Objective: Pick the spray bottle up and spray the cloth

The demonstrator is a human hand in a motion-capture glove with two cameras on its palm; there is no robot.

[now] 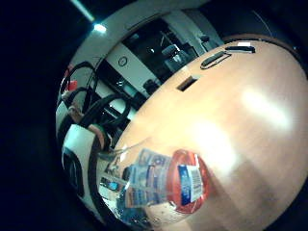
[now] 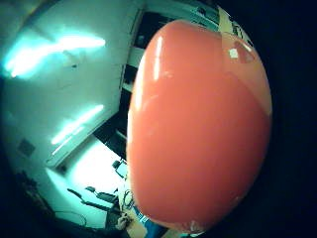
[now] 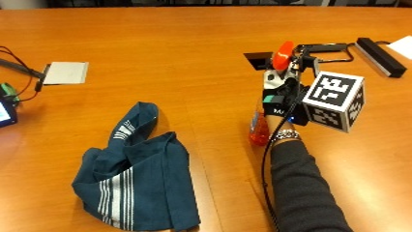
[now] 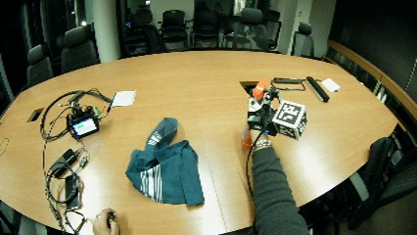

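Gripping the spray bottle (image 3: 260, 126) upright just above the table (image 3: 193, 53), fingers curled round it, the gloved right hand (image 3: 281, 99) seems past the pick-up; next comes carrying it left toward the crumpled blue cloth (image 3: 135, 174), lying well apart, and aiming the red nozzle (image 3: 282, 54).

My gloved right hand (image 3: 282, 99) is raised above the table, back toward the outside camera, fingers wrapped around the spray bottle (image 3: 260, 128). Forearm in dark sleeve (image 3: 302, 188) extends forward, wrist straight.
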